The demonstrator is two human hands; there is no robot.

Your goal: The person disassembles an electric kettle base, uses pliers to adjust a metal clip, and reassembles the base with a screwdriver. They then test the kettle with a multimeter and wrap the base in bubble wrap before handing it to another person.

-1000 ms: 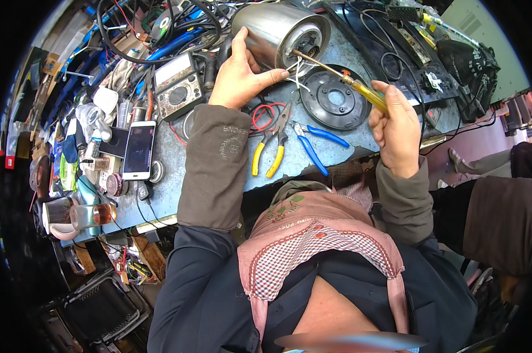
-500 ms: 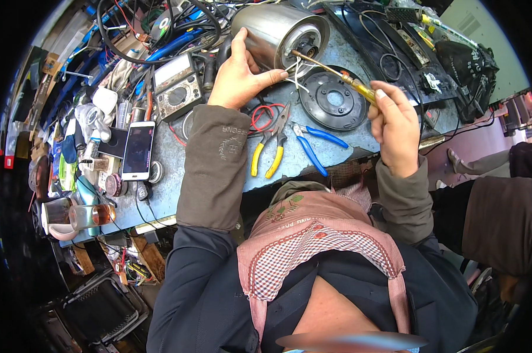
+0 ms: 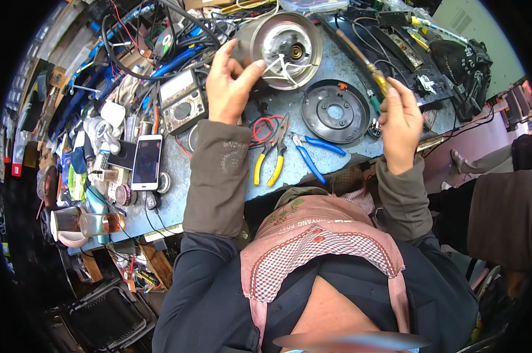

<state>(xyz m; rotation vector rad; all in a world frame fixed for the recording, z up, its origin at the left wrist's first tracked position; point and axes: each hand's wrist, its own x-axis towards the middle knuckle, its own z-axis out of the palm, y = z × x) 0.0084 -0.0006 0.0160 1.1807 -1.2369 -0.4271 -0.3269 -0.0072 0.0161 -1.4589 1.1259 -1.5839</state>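
Observation:
My left hand (image 3: 228, 88) grips the side of a stainless steel kettle body (image 3: 258, 48), thumb near its rim. The kettle lies tipped, its underside facing me, with a round brass-coloured fitting (image 3: 297, 51) and loose white wires (image 3: 284, 69) showing. Out to the right, my right hand (image 3: 402, 126) is closed around the yellow handle of a screwdriver (image 3: 376, 75), whose shaft points up and left, apart from the kettle. Between the hands sits a round black plastic base cover (image 3: 326, 120). Yellow-handled long-nose pliers (image 3: 272, 154) and blue-handled cutters (image 3: 312, 154) rest nearer me.
A multimeter (image 3: 182, 107) with red leads and a white phone (image 3: 146, 163) lie to the left, beside glass cups (image 3: 98, 224) and crowded small parts. Cables and tools fill the back. A flat black panel (image 3: 389, 56) and a black bag (image 3: 463, 67) occupy the right.
The screwdriver tip has left the kettle, moving up and right. The kettle has turned so its underside faces me more fully. The white wires now hang across its opening.

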